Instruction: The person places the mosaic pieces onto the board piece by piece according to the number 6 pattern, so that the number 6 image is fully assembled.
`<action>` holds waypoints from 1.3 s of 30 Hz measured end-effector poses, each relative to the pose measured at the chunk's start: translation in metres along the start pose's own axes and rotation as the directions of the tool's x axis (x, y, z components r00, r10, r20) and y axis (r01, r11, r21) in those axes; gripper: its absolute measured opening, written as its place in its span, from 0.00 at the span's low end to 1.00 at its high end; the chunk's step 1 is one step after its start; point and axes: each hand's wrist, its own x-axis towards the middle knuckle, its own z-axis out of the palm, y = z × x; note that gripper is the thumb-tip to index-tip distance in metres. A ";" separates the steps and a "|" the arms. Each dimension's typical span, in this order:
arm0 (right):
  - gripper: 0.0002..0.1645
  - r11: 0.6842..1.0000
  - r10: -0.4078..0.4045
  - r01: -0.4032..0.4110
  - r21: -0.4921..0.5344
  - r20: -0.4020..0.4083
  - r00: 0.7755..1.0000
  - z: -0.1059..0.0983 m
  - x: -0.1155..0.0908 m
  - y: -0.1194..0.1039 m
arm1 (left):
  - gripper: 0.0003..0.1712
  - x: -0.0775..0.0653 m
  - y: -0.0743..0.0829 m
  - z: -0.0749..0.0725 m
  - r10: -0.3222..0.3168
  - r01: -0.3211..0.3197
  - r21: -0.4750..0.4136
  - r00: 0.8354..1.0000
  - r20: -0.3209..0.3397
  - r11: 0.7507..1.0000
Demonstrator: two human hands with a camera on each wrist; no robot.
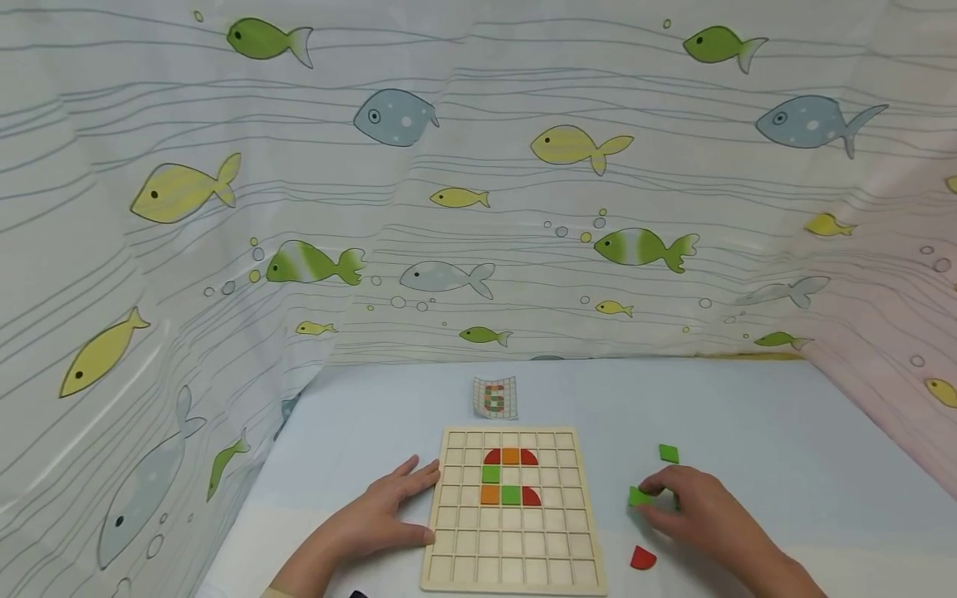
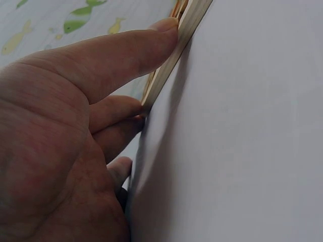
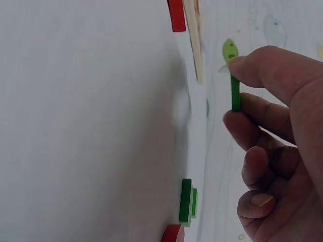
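A green square tile (image 1: pixel 638 497) is pinched between the thumb and fingers of my right hand (image 1: pixel 699 508), to the right of the wooden grid board (image 1: pixel 516 544). The right wrist view shows this tile (image 3: pixel 235 94) edge-on, raised off the table. My left hand (image 1: pixel 377 513) lies along the board's left side, its thumb and fingertips touching the edge. In the upper middle of the grid sit red quarter-round tiles (image 1: pixel 530 457), orange squares (image 1: pixel 489 495) and green squares (image 1: pixel 511 495), forming a curved shape open on its right side.
Right of the board lie a loose green square (image 1: pixel 669 453) and a red quarter-round tile (image 1: pixel 643 557); another green piece is mostly hidden behind my right hand. Beyond the board lies a small pattern card (image 1: pixel 495 398). A fish-print curtain (image 1: pixel 516 183) surrounds the pale table.
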 end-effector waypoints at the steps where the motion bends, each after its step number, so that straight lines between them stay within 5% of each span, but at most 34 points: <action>1: 0.13 1.000 -0.012 0.012 0.006 0.005 1.000 0.000 0.000 -0.002 | 0.50 0.000 0.000 0.000 0.003 -0.003 0.001 1.000 0.000 1.000; 21: 0.11 0.980 -0.192 0.195 -0.034 0.084 0.978 0.025 0.025 -0.047 | 0.51 0.000 0.001 0.000 0.000 0.000 0.005 1.000 0.000 1.000; 39: 0.11 0.942 -0.330 0.336 -0.010 0.165 0.930 0.044 0.042 -0.085 | 0.50 0.000 0.003 -0.001 -0.017 0.017 0.013 1.000 0.000 1.000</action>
